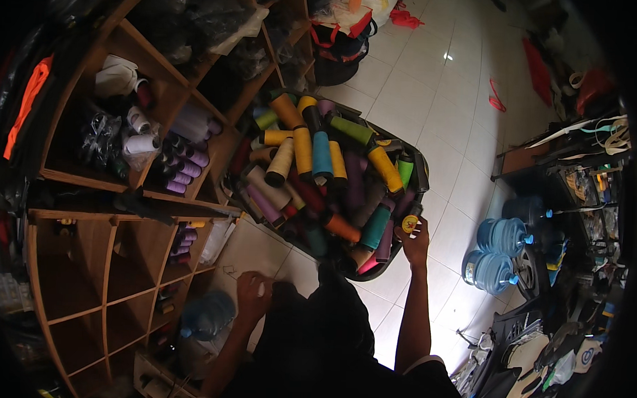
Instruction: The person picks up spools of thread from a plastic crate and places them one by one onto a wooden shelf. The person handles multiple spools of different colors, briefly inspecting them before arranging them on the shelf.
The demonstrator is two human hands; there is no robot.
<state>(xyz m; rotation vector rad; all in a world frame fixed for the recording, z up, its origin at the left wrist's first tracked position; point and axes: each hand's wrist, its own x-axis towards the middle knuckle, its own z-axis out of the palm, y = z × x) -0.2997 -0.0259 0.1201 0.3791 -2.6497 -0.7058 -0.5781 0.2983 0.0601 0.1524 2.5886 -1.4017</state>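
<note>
A black crate in front of me is heaped with cones of thread in many colours, among them a blue cone, a cream cone and a lime green cone. At the crate's near right corner my right hand is closed around a dark thread cone with a yellow round end. My left hand is curled shut at my left side, apart from the crate. A small pale spot shows at its fingers; whether it holds anything is unclear.
Wooden cubbyhole shelves on the left hold purple thread cones and plastic-wrapped bundles. A blue water jug stands by them. More water jugs and cluttered racks line the right side. Bags sit beyond the crate on the tiled floor.
</note>
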